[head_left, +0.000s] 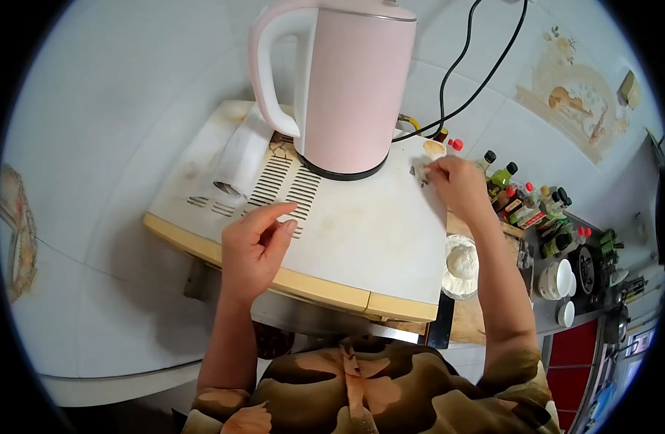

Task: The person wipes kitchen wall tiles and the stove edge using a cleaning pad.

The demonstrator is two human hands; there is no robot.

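A pink kettle [357, 90] with a white handle stands on a white appliance top [368, 246] with vent slots. Near the right edge of that top, my right hand [455, 184] has its fingers closed on a small whitish thing [421, 173], which is too small to identify. My left hand [256, 249] is over the front part of the vents, thumb and index finger apart, holding nothing. A rolled white cloth or paper [242, 159] lies left of the kettle.
Right of the appliance, a bowl of white flour-like powder [461, 271] sits on a wooden board [468, 322]. Several bottles [524, 206] and white bowls [556, 278] stand on the counter at right. A black cord [484, 83] hangs behind the kettle.
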